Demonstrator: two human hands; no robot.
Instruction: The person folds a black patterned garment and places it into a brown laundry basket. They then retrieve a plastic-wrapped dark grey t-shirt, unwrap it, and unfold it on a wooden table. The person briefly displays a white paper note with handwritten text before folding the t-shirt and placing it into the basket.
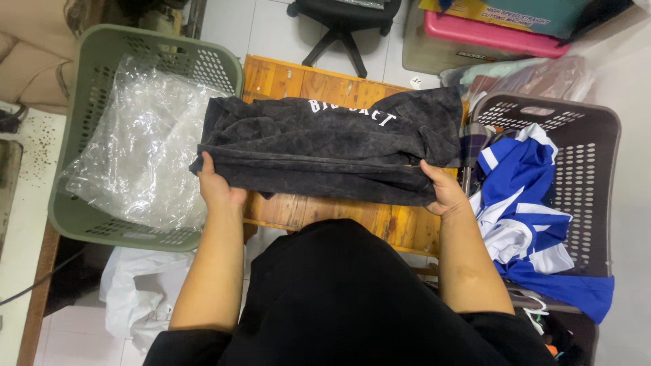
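Left hand (218,184) and right hand (444,192), well apart, each clamped on the near folded edge of a black garment (332,146) lying on the wooden surface (339,217). Left of the garment: green basket (81,217); right: grey basket (597,169).

yellow-teal carton (502,13) on pink box (491,35), top rt.

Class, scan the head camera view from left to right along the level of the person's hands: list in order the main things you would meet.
Green basket → clear plastic bag → left hand → dark folded garment on the wooden table → right hand → blue and white clothes → grey basket.
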